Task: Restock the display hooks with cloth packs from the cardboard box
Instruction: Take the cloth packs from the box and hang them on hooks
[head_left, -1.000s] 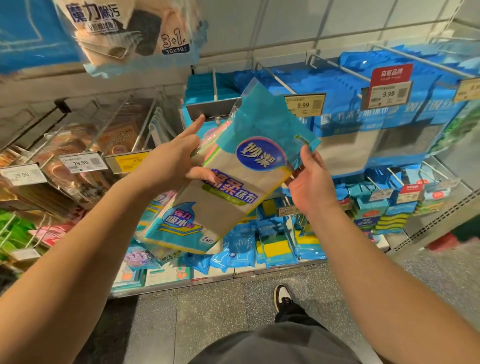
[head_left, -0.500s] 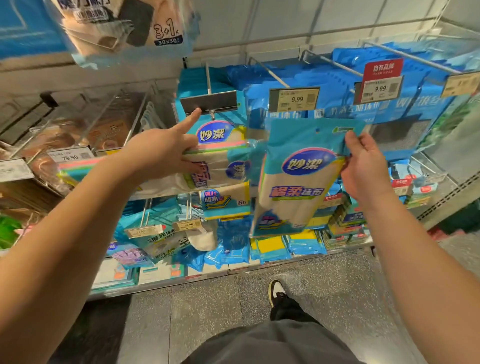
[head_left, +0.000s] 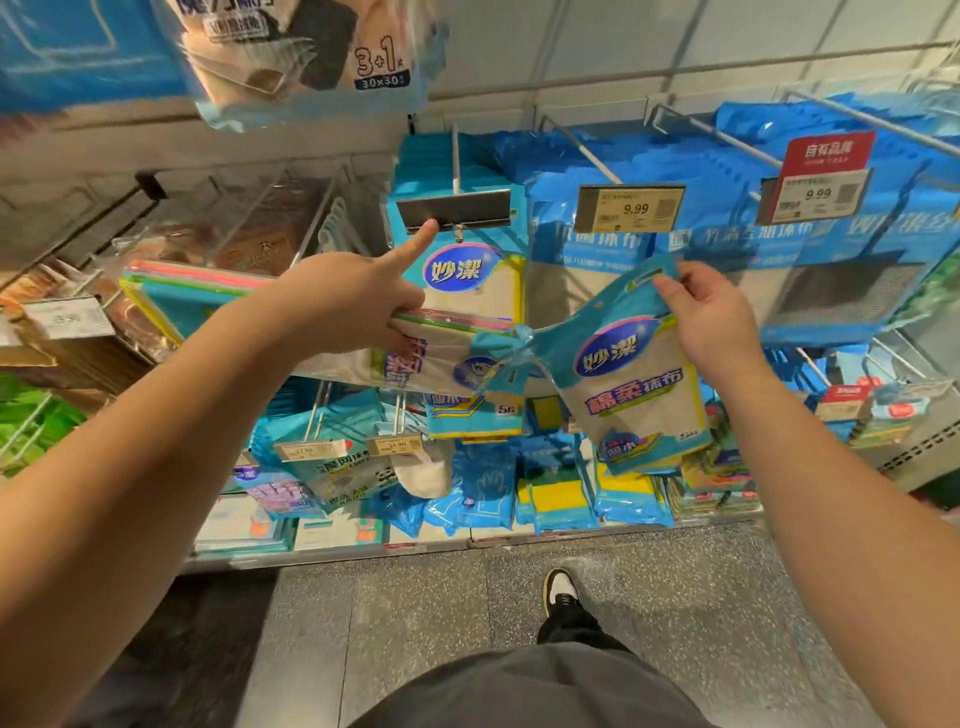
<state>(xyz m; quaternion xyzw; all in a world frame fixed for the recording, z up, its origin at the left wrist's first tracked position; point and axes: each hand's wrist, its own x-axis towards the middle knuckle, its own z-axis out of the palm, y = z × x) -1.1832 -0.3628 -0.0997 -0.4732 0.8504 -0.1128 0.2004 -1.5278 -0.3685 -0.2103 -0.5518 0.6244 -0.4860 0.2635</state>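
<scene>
At nine o'clock, brown packs hanging on hooks behind a pale price tag. At eleven o'clock, overhead, a clear bag printed "3+1". Left of centre, the left hand reaching up toward the shelving, forefinger straight and touching the lower left corner of a blank metal label holder at twelve o'clock, remaining fingers curled under a sideways stack of cloth packs with pink, green and blue edges showing. Just behind that stack, at twelve o'clock, a hanging cloth pack on the display hook, blue oval logo facing out. Below, at six o'clock, grey speckled floor, one black-and-white shoe and dark trousers. Right of centre, at about one o'clock, a single cloth pack tilted, top leaning right, left edge touching the stack's end. At its top right corner, the right hand, thumb and fingertips pinching the blue header. Farther right, at two o'clock, rows of blue packs on long hooks behind two tags marked 9.99, the right one under a red sign. Cardboard box out of frame.
</scene>
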